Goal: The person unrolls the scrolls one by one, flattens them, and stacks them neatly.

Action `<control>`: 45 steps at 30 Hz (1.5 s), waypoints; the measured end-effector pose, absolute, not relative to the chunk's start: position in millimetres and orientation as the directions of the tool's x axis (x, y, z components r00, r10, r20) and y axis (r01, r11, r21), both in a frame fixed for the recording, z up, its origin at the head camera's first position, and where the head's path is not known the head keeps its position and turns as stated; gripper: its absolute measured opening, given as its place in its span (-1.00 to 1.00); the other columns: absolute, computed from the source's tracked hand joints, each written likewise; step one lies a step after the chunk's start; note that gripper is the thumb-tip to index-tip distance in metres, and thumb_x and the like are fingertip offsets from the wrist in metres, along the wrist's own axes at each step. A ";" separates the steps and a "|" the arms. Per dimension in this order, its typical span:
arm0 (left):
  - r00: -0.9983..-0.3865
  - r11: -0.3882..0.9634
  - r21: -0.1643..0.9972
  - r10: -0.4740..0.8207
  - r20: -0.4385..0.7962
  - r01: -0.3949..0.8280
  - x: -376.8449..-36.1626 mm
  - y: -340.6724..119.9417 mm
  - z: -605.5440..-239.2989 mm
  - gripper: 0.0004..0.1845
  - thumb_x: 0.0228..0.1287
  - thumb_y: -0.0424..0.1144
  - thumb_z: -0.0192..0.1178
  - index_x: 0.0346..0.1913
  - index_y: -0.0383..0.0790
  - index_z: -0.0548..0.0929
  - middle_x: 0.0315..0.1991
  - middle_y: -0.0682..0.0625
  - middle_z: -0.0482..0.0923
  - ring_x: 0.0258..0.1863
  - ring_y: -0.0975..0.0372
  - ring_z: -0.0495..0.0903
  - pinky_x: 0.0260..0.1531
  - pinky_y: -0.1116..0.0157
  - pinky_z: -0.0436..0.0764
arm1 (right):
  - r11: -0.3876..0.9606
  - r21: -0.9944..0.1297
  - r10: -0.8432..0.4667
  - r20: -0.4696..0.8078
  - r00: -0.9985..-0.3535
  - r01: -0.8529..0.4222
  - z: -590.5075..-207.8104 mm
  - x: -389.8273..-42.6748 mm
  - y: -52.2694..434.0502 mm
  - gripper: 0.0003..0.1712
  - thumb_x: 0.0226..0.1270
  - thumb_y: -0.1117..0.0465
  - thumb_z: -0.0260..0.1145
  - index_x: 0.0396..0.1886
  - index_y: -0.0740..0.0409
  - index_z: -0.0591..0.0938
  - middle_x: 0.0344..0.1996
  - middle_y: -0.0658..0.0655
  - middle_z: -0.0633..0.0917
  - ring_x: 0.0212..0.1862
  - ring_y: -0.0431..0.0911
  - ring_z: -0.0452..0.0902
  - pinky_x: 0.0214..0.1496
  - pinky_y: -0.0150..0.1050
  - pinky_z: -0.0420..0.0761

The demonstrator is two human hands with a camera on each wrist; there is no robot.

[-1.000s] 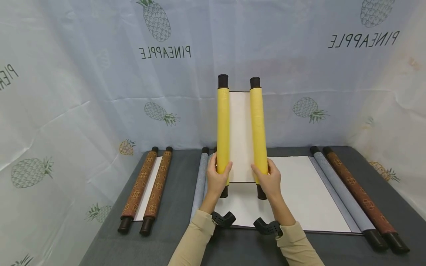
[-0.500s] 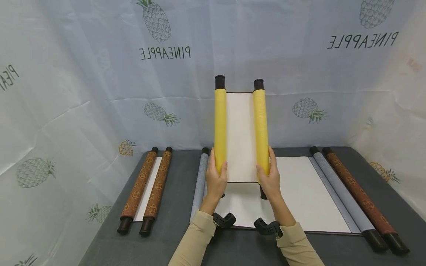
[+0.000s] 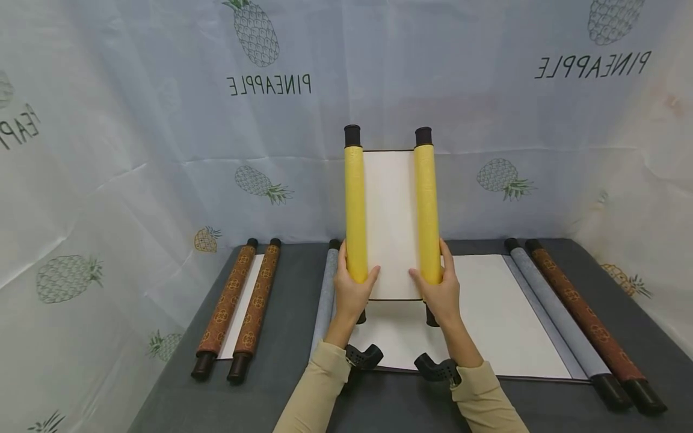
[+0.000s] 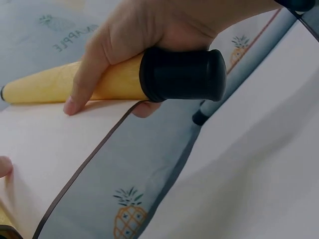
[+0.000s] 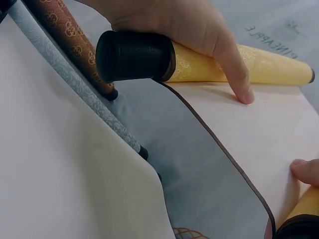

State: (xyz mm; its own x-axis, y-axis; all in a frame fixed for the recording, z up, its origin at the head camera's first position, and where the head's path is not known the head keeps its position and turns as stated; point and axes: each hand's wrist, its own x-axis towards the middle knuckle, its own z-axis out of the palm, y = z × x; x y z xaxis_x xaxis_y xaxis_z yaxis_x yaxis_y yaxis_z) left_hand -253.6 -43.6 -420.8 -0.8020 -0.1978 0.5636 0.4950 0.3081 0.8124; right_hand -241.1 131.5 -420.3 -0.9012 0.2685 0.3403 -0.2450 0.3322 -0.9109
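Observation:
A yellow scroll (image 3: 390,222) with black end knobs is held up by both hands, partly unrolled, its white paper showing between two yellow rollers. My left hand (image 3: 353,291) grips the lower part of the left roller (image 3: 355,210), thumb lying on the paper. On the other side, my right hand (image 3: 441,294) grips the lower part of the right roller (image 3: 428,210) in the same way. In the left wrist view the fingers curl round the yellow roller (image 4: 117,77) beside its black knob (image 4: 184,74). The right wrist view shows a matching hold near the black knob (image 5: 134,57).
Beneath the hands a larger grey-blue scroll lies open, its white sheet (image 3: 503,307) spread on the dark table (image 3: 292,397). A brown patterned scroll (image 3: 260,300) lies at left, slightly unrolled. A brown roller (image 3: 587,319) lies along the right. A pineapple-print curtain (image 3: 325,108) hangs behind.
The two yellow rollers have moved apart, the left one leftward and the right one slightly rightward, so more white paper shows between them. Both hands keep their hold.

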 end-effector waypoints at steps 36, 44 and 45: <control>-0.850 0.317 0.869 -0.250 0.464 0.381 -257.7 -60.6 -414.7 -0.33 0.23 -0.35 0.20 0.42 -0.25 0.28 0.19 -0.24 0.51 -0.05 -0.03 0.52 -0.05 0.11 0.46 | 0.388 -0.888 0.222 0.349 -0.910 -0.246 -420.0 -245.1 141.2 -0.25 0.32 0.32 0.14 0.48 0.16 0.11 0.07 0.37 0.47 -0.12 0.09 0.43 -0.24 -0.28 0.44; -0.879 0.278 0.903 -0.262 0.398 0.326 -258.3 -61.2 -415.8 -0.39 0.23 -0.32 0.11 0.37 -0.20 0.29 0.02 -0.21 0.50 -0.22 0.09 0.43 -0.20 0.25 0.41 | 0.439 -0.877 0.334 0.362 -0.870 -0.196 -423.9 -245.8 143.0 -0.22 0.18 0.21 0.31 0.37 0.16 0.23 -0.17 0.33 0.57 -0.28 0.06 0.46 -0.34 -0.35 0.43; -0.879 0.278 0.904 -0.264 0.398 0.326 -258.1 -61.0 -415.8 -0.38 0.22 -0.32 0.11 0.37 -0.21 0.29 0.00 -0.21 0.51 -0.24 0.10 0.43 -0.23 0.26 0.41 | 0.447 -0.871 0.347 0.378 -0.858 -0.204 -423.6 -245.4 143.0 -0.20 0.14 0.20 0.37 0.36 0.16 0.24 -0.19 0.33 0.58 -0.28 0.05 0.46 -0.34 -0.36 0.43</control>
